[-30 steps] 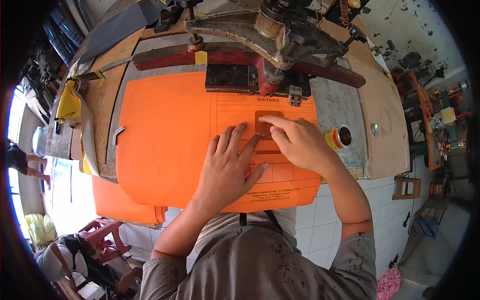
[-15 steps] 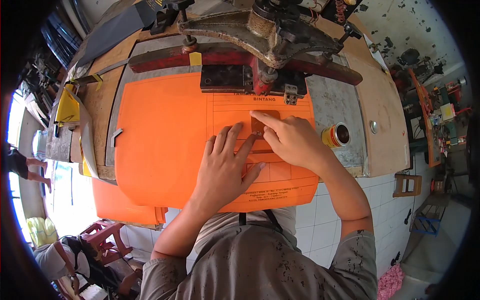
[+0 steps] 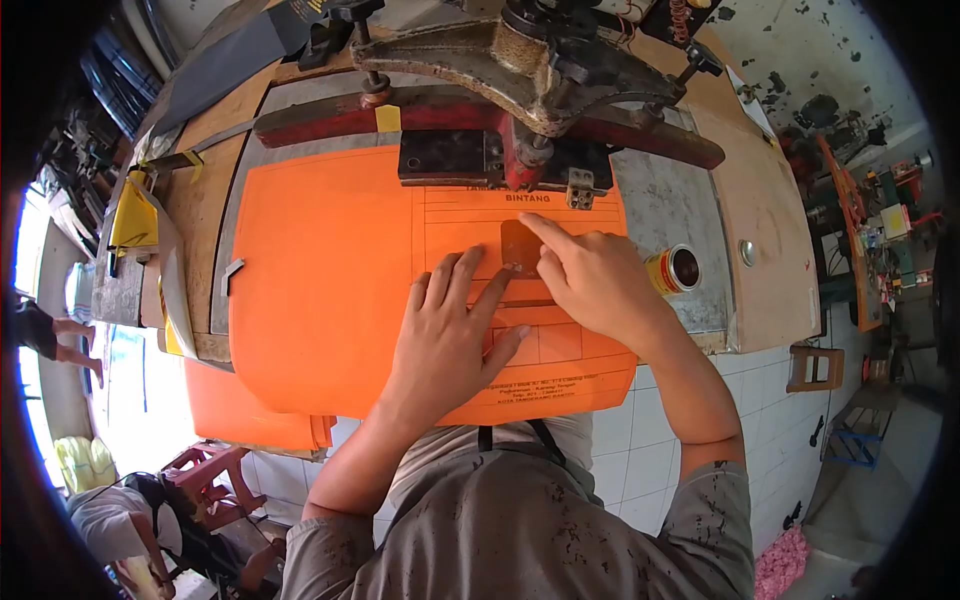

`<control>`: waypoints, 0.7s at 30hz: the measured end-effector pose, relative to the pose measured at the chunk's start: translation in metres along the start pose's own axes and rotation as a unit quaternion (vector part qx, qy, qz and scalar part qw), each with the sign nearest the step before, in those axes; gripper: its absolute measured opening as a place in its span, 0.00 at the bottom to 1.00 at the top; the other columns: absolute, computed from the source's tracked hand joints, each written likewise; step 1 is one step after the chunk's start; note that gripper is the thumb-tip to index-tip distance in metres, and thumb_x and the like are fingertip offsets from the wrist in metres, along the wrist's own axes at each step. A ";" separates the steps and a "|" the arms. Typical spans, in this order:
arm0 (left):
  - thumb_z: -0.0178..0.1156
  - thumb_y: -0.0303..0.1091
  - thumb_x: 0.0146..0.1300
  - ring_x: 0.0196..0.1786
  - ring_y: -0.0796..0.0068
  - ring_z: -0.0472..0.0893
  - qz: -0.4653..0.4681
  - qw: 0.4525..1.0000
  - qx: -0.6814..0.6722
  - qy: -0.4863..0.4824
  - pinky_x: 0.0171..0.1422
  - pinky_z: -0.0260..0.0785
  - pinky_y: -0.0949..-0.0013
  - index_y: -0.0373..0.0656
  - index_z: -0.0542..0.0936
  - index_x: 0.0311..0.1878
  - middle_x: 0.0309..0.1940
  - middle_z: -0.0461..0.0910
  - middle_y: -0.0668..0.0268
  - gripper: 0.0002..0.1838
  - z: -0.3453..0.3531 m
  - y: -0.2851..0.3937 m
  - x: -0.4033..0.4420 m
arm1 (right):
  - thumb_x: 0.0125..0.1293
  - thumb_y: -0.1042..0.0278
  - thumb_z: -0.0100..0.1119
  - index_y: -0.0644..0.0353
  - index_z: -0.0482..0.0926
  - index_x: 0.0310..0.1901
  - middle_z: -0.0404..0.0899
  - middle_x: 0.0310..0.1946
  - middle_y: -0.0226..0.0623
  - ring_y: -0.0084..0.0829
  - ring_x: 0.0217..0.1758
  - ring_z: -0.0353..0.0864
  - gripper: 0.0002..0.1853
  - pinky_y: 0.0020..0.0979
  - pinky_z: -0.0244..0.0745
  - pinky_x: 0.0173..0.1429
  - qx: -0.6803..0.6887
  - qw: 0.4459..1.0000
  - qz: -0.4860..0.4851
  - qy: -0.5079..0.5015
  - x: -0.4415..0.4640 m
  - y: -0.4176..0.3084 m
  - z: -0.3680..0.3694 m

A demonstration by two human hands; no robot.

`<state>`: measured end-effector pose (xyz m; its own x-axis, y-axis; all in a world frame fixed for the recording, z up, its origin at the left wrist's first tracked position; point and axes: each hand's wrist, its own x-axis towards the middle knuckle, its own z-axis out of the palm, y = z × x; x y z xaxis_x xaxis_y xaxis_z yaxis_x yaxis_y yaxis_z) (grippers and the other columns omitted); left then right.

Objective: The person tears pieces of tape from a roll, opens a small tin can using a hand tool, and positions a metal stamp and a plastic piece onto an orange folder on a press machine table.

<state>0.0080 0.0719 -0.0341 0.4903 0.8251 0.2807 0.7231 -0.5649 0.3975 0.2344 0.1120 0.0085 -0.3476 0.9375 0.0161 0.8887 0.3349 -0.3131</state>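
Note:
A large orange printed sheet [image 3: 320, 270] lies under the press, with black lettering and ruled lines on its right half. My left hand [image 3: 445, 315] rests flat on it, fingers spread, its index fingertip at the lower edge of a dark brown rectangle [image 3: 517, 240]. Over that rectangle's right side is my right hand [image 3: 600, 275]. Its index finger stretches out to the rectangle's upper edge, while the other fingers curl beneath the palm. I see nothing held in either hand; the underside of the right one is hidden.
A cast-metal press with a red bar [image 3: 450, 105] and a black block [image 3: 450, 158] overhangs the sheet's far edge. An open tin [image 3: 675, 270] stands right of my right hand. More orange sheets [image 3: 250, 405] lie lower left. Another person [image 3: 120, 525] bends at bottom left.
My right index fingertip has slid a little to the right along the rectangle's top, uncovering more of it. My left hand stays in place. The person at lower left has shifted slightly.

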 end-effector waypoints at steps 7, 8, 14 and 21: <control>0.68 0.53 0.74 0.77 0.42 0.71 -0.001 1.000 -0.002 0.005 0.80 0.64 0.43 0.47 0.78 0.78 0.78 0.71 0.47 0.34 0.001 0.000 0.000 | 0.78 0.62 0.58 0.63 0.82 0.72 0.85 0.20 0.43 0.46 0.25 0.89 0.25 0.48 0.85 0.38 -0.067 0.998 0.008 0.015 -0.011 0.014 0.001; 0.68 0.53 0.74 0.77 0.42 0.71 0.000 1.000 -0.001 0.006 0.80 0.64 0.43 0.46 0.78 0.78 0.78 0.71 0.47 0.34 0.001 0.000 -0.001 | 0.78 0.62 0.58 0.63 0.82 0.72 0.85 0.20 0.43 0.46 0.25 0.89 0.25 0.48 0.85 0.37 -0.073 0.997 0.017 0.020 -0.014 0.017 0.002; 0.68 0.52 0.74 0.77 0.42 0.71 -0.002 1.000 0.003 -0.003 0.80 0.64 0.43 0.46 0.78 0.79 0.78 0.71 0.47 0.34 0.001 0.000 0.000 | 0.77 0.63 0.59 0.61 0.86 0.64 0.86 0.21 0.43 0.46 0.25 0.89 0.20 0.46 0.84 0.36 -0.059 0.998 -0.005 0.032 -0.034 0.010 -0.001; 0.68 0.51 0.75 0.77 0.43 0.71 0.001 1.000 0.010 -0.006 0.81 0.63 0.44 0.46 0.78 0.79 0.79 0.70 0.49 0.34 -0.001 0.001 0.000 | 0.69 0.69 0.72 0.55 0.87 0.58 0.86 0.50 0.42 0.40 0.46 0.88 0.16 0.45 0.82 0.49 -0.005 0.984 0.085 0.156 -0.087 0.022 -0.058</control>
<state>0.0080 0.0714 -0.0328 0.4971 0.8246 0.2700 0.7319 -0.5656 0.3800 0.3015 0.0437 0.0556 -0.0855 0.9630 0.2554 0.9298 0.1692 -0.3269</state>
